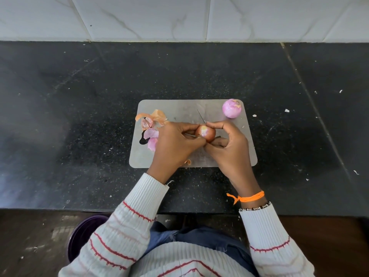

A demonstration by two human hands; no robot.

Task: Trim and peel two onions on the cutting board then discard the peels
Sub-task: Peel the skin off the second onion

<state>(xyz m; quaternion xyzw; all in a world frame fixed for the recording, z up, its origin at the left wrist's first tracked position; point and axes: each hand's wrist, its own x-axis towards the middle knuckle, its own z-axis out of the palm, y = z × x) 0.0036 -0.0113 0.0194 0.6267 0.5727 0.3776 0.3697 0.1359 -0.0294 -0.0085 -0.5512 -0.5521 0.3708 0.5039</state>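
surface: black speckled counter (pixel 79 116), white tile wall (pixel 159 17) | grey cutting board (pixel 179 110) | left hand (pixel 173 144) and right hand (pixel 229 146) both grasping unpeeled onion (pixel 205 133) | 1 peeled onion (pixel 232 108) at board corner

Knife (pixel 200 116) handle concealed beneath both hands; only the blade tip shows. Purple bin (pixel 83 234) partly hidden behind the left sleeve (pixel 127 226).

Black speckled stone tabletop (pixel 79 116) dotted with pale crumbs, backed by a white marble-veined tiled wall (pixel 179 17), above a dark brown floor (pixel 329 246).
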